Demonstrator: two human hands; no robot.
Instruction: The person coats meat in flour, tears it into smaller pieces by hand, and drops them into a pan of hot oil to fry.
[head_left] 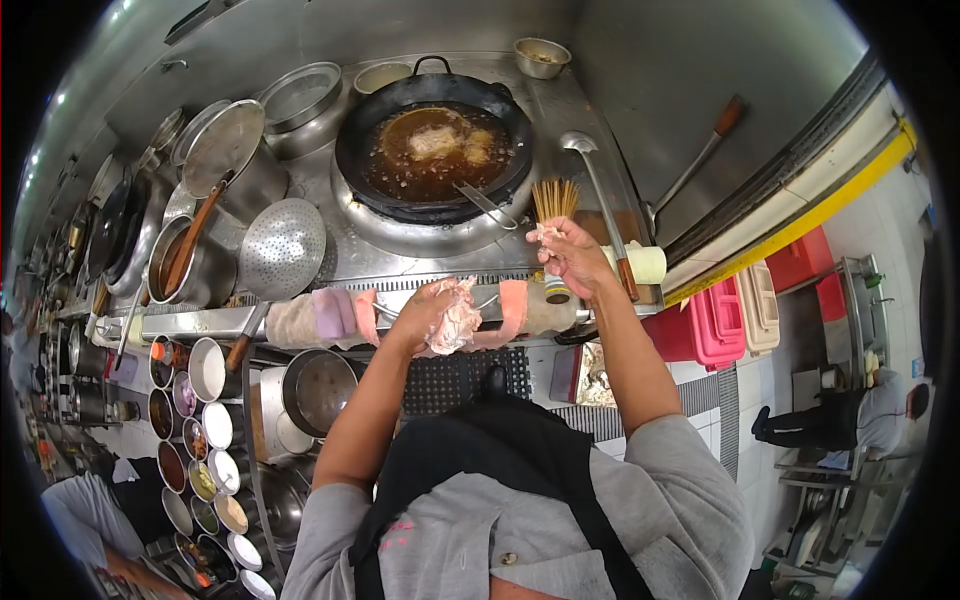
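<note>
My left hand (420,314) is closed around a pale pinkish clump that looks like raw battered meat (457,316), held in front of the stove's edge. My right hand (575,262) is raised to the right of it, fingers pinched on a small whitish battered piece (547,233). Beyond both hands sits a large black wok (350,165) of brown bubbling oil, where pale battered pieces (436,142) float. A metal handle (488,208) leans over the wok's near rim. Just behind my right hand stands a bamboo brush (556,200).
A ladle (598,190) lies right of the wok; a perforated skimmer (283,248) and pots (232,170) stand left. Seasoning bowls (207,370) line the lower left. Cloths (335,313) hang along the front rail. Other people are at lower left and far right (880,415).
</note>
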